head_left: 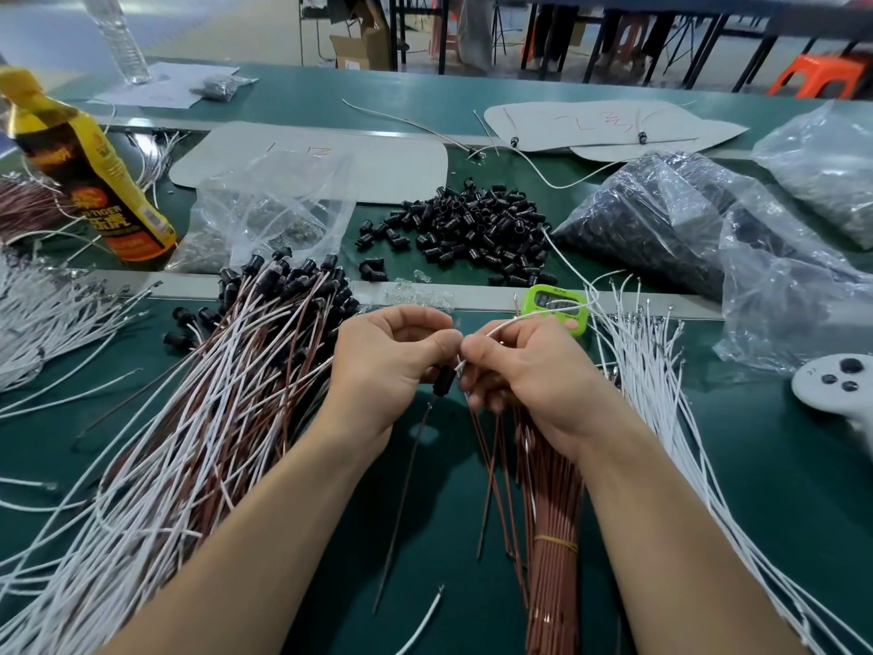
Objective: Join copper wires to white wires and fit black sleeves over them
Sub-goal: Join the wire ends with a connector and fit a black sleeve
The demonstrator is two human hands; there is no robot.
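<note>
Progress looks middling: at near left, a heap of finished pairs lies sleeved. We judge plenty remains: loose sleeves far centre, copper bundle near, spare white wires right. Our left hand pinches a black sleeve, a copper wire hanging below it. Our right hand pinches a white wire beside it.

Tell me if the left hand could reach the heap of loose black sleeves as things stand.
Probably yes: the heap lies just beyond the left hand, with nothing tall between, only a pale rail. But the hand grips a black sleeve, so it is not free.
</note>
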